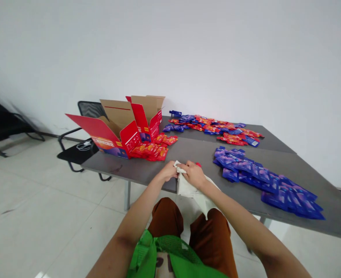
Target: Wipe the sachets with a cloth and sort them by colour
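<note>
At the near edge of the table, my left hand (169, 171) is closed on the upper left part of a creased off-white cloth (187, 188). Close beside it, my right hand (194, 174) grips the same cloth near its top. The cloth hangs over the table edge under my right wrist and ends in a pointed corner above my lap. Whether it is a flat piece or a bag, I cannot tell. A small red thing (198, 164) shows just beyond my right hand, mostly hidden. To the left of my hands lies a pile of red packets (153, 151).
Two open red cartons (131, 137) stand at the table's left end. Blue-purple packets (254, 172) overlap in a long row on the right. Mixed red and blue packets (207, 124) spread across the back of the grey table (193, 148). A black chair (74, 154) stands left.
</note>
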### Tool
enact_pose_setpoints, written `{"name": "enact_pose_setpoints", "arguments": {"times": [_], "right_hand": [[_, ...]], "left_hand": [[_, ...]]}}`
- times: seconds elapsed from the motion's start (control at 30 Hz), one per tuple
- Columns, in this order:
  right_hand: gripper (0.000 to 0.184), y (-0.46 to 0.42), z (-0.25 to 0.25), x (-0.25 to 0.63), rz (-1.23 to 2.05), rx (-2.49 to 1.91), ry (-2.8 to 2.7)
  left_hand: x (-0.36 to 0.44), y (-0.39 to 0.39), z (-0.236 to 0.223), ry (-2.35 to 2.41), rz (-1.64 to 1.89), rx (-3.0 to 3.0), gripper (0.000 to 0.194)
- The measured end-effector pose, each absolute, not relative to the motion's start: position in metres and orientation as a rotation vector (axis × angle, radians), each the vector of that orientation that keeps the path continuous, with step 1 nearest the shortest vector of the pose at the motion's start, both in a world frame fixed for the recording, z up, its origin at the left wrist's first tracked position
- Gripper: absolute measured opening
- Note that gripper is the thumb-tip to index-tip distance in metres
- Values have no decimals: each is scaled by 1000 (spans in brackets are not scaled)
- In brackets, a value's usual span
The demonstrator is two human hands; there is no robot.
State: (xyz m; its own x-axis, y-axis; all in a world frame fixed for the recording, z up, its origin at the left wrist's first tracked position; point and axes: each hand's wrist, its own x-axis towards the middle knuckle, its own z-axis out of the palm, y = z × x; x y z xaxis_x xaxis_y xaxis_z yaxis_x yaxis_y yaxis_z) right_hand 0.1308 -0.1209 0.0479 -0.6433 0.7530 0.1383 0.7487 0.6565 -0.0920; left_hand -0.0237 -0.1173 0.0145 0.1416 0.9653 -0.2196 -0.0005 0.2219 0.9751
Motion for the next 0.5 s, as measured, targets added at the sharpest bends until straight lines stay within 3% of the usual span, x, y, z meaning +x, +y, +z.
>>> {"name": "enact_pose_setpoints", "arguments": {"times": [0.23, 0.5], "right_hand": [[40, -76, 52, 148, -158, -1657, -2573], [35, -113, 50, 133, -125, -1319, -2767]], "left_hand": [[-16, -119, 21, 1184, 921, 948, 23], [-14, -106, 10, 1327, 1190, 832, 10]]}}
